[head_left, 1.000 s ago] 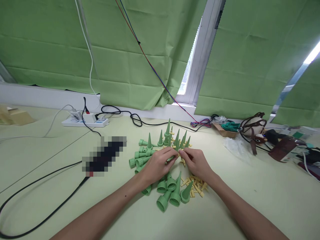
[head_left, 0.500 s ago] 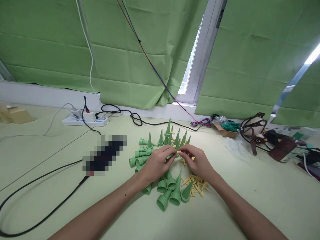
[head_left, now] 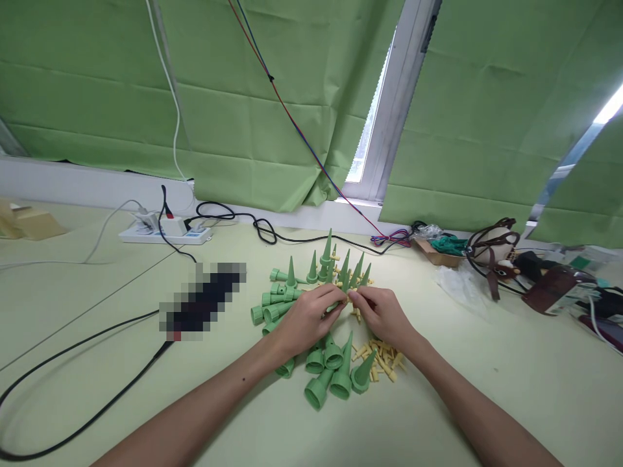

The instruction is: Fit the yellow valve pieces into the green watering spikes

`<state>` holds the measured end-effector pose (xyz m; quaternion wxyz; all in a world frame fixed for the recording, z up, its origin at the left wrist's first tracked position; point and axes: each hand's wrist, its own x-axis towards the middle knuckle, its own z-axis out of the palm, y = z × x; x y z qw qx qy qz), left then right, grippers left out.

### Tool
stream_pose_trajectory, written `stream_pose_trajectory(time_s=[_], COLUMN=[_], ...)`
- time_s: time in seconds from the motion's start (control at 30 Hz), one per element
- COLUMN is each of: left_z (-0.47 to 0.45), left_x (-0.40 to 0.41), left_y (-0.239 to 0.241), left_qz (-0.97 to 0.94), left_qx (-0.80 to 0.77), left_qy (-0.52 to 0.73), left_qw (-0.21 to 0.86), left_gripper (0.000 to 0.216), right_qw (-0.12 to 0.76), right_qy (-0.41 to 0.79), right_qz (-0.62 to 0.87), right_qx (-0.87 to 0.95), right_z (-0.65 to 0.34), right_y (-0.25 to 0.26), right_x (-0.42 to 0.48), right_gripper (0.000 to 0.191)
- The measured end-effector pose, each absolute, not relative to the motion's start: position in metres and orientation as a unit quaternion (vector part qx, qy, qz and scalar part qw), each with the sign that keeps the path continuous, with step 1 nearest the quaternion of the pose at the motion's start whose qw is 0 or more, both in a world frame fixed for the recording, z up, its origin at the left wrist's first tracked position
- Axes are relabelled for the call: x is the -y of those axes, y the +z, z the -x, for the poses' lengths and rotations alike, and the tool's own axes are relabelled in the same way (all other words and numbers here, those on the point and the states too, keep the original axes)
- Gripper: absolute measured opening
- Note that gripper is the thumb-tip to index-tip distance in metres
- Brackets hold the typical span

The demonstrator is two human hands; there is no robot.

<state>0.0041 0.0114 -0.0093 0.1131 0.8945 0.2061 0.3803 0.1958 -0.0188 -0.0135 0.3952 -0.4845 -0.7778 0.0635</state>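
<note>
My left hand (head_left: 306, 319) is closed round a green cone-shaped plastic spike (head_left: 335, 303) at the middle of the table. My right hand (head_left: 384, 316) pinches a small yellow peg (head_left: 349, 297) against the spike's end; the fingertips of both hands meet there. Several green spikes (head_left: 335, 266) stand upright just behind my hands. More green spikes lie on their sides to the left (head_left: 272, 305) and in front (head_left: 335, 376). A heap of small yellow pegs (head_left: 382, 360) lies under my right wrist.
A white power strip (head_left: 163, 233) with plugs and black cables (head_left: 87, 383) lies to the left. A blurred dark object (head_left: 202, 301) sits beside the spikes. Bags, straps and clutter (head_left: 506, 256) fill the right back. Green curtains (head_left: 243, 97) hang behind.
My hands stay pressed together at the spike's end; the fingers shift slightly, and the right hand has closed in again on the peg.
</note>
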Motion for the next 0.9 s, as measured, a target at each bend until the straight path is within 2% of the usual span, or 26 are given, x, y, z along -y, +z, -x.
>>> stream_pose_trajectory(time_s=[0.13, 0.3, 0.43, 0.67, 0.9], left_z=[-0.0041, -0.0039, -0.0042, -0.0039, -0.0051], left_x=[-0.0109, -0.0118, -0.0122, -0.0104, -0.0098], left_y=[-0.0082, -0.0085, -0.0093, -0.0083, -0.0091], left_qz=[-0.893, -0.883, -0.882, -0.892, -0.898], left_qx=[-0.205, -0.217, -0.224, -0.217, -0.201], left_qy=[0.384, 0.400, 0.401, 0.378, 0.375], left_qw=[0.113, 0.114, 0.109, 0.116, 0.112], left_gripper=[0.015, 0.015, 0.014, 0.014, 0.014], right_qw=[0.398, 0.425, 0.421, 0.399, 0.392], right_qy=[0.064, 0.098, 0.118, 0.105, 0.073], right_qz=[0.495, 0.477, 0.452, 0.463, 0.492], right_qx=[0.770, 0.763, 0.777, 0.784, 0.774], right_z=[-0.1952, -0.1947, -0.1943, -0.1945, -0.1939], right_y=[-0.0124, -0.0058, -0.0053, -0.0087, -0.0131], right_x=[0.0194, 0.0244, 0.0259, 0.0250, 0.0209], right_gripper=[0.047, 0.024, 0.019, 0.022, 0.042])
